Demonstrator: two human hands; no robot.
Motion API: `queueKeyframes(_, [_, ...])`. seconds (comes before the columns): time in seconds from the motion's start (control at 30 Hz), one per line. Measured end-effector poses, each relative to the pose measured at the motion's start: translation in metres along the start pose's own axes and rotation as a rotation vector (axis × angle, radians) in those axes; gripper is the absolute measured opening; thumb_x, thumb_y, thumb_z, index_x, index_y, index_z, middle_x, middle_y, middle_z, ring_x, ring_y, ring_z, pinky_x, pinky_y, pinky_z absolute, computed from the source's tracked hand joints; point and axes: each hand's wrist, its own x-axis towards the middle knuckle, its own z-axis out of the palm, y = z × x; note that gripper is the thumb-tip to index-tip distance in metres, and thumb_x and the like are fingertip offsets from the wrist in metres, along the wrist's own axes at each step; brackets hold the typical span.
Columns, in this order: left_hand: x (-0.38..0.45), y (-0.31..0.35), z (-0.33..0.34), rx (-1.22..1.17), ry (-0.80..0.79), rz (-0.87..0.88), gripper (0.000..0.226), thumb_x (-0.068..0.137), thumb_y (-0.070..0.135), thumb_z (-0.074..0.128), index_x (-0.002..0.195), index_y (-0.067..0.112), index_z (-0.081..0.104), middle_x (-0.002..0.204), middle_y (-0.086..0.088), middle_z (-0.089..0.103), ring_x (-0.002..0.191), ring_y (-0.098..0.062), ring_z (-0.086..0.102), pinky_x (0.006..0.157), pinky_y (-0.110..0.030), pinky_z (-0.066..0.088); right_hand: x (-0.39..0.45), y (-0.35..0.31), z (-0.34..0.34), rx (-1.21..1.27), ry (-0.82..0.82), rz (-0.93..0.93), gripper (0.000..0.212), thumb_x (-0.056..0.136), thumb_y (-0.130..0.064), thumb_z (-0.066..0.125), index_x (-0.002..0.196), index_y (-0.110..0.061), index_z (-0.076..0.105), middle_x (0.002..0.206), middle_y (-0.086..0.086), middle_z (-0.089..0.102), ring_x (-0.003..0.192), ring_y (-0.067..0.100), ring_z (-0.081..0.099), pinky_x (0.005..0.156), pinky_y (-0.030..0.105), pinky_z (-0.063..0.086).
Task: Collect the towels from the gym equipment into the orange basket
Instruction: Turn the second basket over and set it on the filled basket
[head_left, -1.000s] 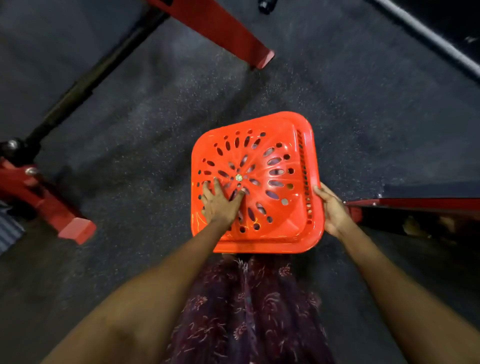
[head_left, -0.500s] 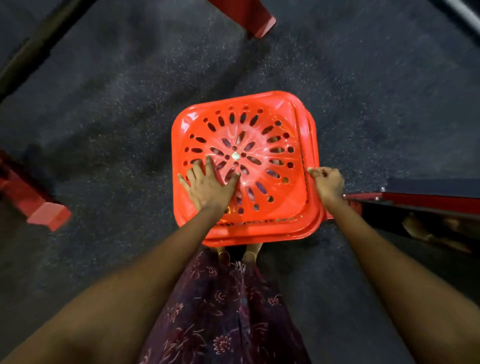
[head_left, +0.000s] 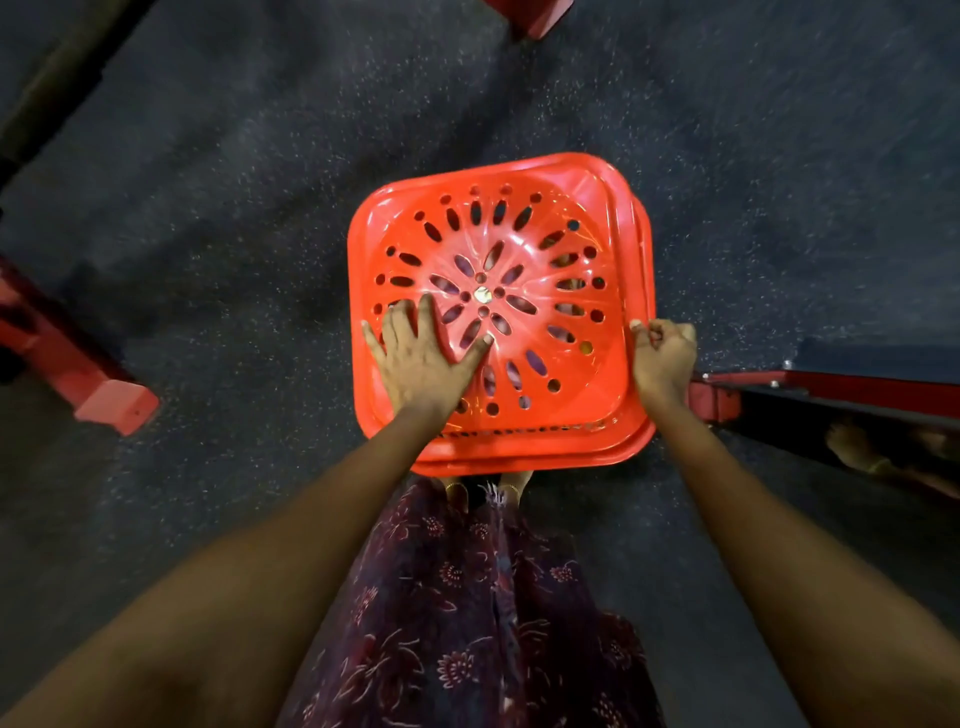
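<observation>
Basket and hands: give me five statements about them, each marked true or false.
1. The basket is held with its perforated bottom towards the camera. True.
2. The left hand lies flat on the basket. True.
3. The right hand hangs free, away from the basket. False: its fingers curl at the basket's right rim.
4. A white towel lies on the basket. False: no towel is in view.
5. The floor is dark and speckled. True.

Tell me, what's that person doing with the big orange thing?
A person is holding an orange basket over the dark gym floor. The left hand lies flat on its holed surface, and the right hand grips its edge. No towels show yet. Red equipment legs stand nearby.
</observation>
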Motion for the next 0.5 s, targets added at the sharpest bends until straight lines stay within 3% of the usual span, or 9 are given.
queueKeyframes(0.17, [-0.001,0.003,-0.008,0.001,-0.051,-0.002,0.096,0.076,0.079,0.041,0.149,0.021,0.021,0.148,-0.013,0.028,0.144,-0.029,0.014,0.115,-0.055,-0.008,-0.001,-0.001,0.002,0.005,0.011,0.062,0.035,0.094,-0.028,0.054,0.114,0.0,0.061,0.124,0.016,0.048,0.114,0.03,0.052,0.102,0.038,0.042])
queueKeyframes(0.33, [-0.01,0.006,-0.009,0.006,-0.095,-0.016,0.102,0.069,0.083,0.04,0.15,0.026,0.017,0.148,-0.014,0.026,0.145,-0.03,0.011,0.111,-0.064,-0.006,-0.002,0.008,-0.002,-0.043,0.007,0.091,0.033,0.095,-0.023,0.053,0.114,0.003,0.062,0.125,0.02,0.049,0.116,0.032,0.05,0.099,0.03,0.036])
queueKeyframes(0.5, [-0.035,0.016,0.008,-0.01,-0.173,0.039,0.099,0.073,0.075,0.051,0.151,0.032,0.008,0.154,-0.013,0.014,0.147,-0.028,-0.002,0.11,-0.066,-0.006,-0.005,0.034,-0.01,-0.014,-0.032,0.155,0.021,0.088,-0.013,0.058,0.106,-0.002,0.062,0.112,0.021,0.061,0.108,0.033,0.058,0.097,0.035,0.042])
